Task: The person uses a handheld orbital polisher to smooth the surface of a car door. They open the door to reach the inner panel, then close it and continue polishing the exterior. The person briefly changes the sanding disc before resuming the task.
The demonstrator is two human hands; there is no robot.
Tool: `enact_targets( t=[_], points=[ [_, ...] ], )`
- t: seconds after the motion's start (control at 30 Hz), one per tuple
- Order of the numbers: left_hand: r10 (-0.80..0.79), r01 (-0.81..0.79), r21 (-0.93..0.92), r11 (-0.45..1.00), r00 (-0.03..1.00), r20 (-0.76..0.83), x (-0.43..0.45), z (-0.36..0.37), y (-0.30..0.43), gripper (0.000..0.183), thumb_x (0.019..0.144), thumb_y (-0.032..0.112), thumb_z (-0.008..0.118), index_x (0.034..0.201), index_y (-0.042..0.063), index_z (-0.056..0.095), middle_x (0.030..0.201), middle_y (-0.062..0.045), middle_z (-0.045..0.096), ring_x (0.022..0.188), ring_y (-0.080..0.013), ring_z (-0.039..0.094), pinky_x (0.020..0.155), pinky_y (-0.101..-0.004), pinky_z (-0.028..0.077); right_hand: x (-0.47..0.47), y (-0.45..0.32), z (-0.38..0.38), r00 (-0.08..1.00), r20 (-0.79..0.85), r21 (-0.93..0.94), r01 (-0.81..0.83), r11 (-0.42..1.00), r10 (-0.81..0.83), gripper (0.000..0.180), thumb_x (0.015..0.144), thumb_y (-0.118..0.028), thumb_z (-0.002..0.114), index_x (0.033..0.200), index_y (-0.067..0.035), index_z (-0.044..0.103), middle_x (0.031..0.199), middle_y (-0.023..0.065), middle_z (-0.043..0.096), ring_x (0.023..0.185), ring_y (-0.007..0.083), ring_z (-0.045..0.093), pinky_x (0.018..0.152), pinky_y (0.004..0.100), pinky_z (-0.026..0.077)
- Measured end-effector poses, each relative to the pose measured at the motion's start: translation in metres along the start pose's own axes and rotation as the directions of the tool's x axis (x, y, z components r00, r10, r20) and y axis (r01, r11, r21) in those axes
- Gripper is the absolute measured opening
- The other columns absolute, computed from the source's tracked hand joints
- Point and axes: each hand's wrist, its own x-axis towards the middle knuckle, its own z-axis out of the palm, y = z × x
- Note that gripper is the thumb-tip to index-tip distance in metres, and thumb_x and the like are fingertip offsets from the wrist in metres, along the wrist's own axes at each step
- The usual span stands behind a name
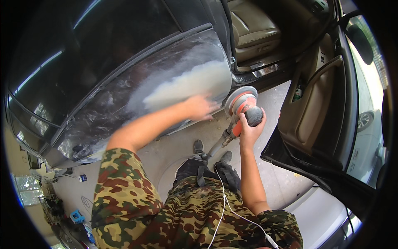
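A dark car's rear door panel has a pale, sanded patch of filler, ringed by grey scuffing. My left hand, motion-blurred with its fingers apart, is over the lower edge of that patch; whether it touches the surface cannot be told. At the right, my right hand grips a red and grey orbital sander by its body. The sander's round pad is tilted up, apart from the door, near its lower front corner. A grey hose runs from the sander down towards my legs.
The open front door stands at the right, with a leather seat beyond the sill. My shoes are on the concrete floor. White cables hang over my camouflage shirt. A blue stool and a can are at the lower left.
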Motion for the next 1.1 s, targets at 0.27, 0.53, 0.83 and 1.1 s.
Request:
enact_targets(
  t=[0.27, 0.53, 0.83, 1.1],
  points=[
    [-0.427, -0.038, -0.981, 0.189, 0.896, -0.117, -0.032, 0.081, 0.092, 0.091, 0.100, 0.052, 0.072, 0.167, 0.005, 0.033, 0.156, -0.019, 0.056, 0.143, -0.0335, 0.056, 0.119, -0.0443, 0.042, 0.003, -0.050, 0.073, 0.992, 0.074, -0.154, 0.111, 0.982, -0.100, 0.081, 0.081, -0.023, 0.093, 0.145, 0.002, 0.049, 0.133, 0.0173, 0.058, 0.124, 0.0293, 0.059, 0.108, 0.0404, 0.048],
    [-0.601, -0.199, -0.971, -0.134, 0.795, -0.080, -0.040, 0.054, 0.080, 0.086, 0.096, 0.028, 0.081, 0.160, 0.001, 0.031, 0.136, -0.015, 0.062, 0.127, -0.0225, 0.060, 0.116, -0.0407, 0.044, 0.004, -0.106, 0.144, 0.935, 0.190, -0.277, 0.343, 0.897, -0.299, 0.081, 0.080, -0.029, 0.091, 0.143, -0.002, 0.049, 0.133, 0.0193, 0.058, 0.123, 0.0365, 0.062, 0.106, 0.0443, 0.049],
    [-0.581, -0.029, -0.994, 0.101, 0.810, -0.083, -0.050, 0.083, 0.052, 0.095, 0.092, 0.032, 0.085, 0.162, -0.001, 0.031, 0.148, -0.027, 0.059, 0.139, -0.0366, 0.059, 0.113, -0.0437, 0.046, -0.004, -0.033, 0.130, 0.996, 0.025, -0.021, 0.083, 0.996, -0.083, 0.082, 0.085, -0.020, 0.090, 0.150, -0.002, 0.044, 0.136, 0.0141, 0.055, 0.125, 0.0241, 0.057, 0.109, 0.0386, 0.046],
    [-0.178, 0.045, -0.503, 0.863, 0.959, -0.218, -0.105, 0.021, 0.022, 0.075, 0.092, 0.040, 0.080, 0.153, 0.003, 0.055, 0.154, -0.016, 0.060, 0.145, -0.0326, 0.056, 0.122, -0.0508, 0.041, -0.019, 0.167, 0.119, 0.982, -0.017, 0.438, -0.162, 0.884, 0.188, 0.077, 0.089, -0.010, 0.085, 0.153, -0.005, 0.043, 0.128, 0.0093, 0.060, 0.110, 0.0199, 0.064, 0.097, 0.0367, 0.055]
  ],
)
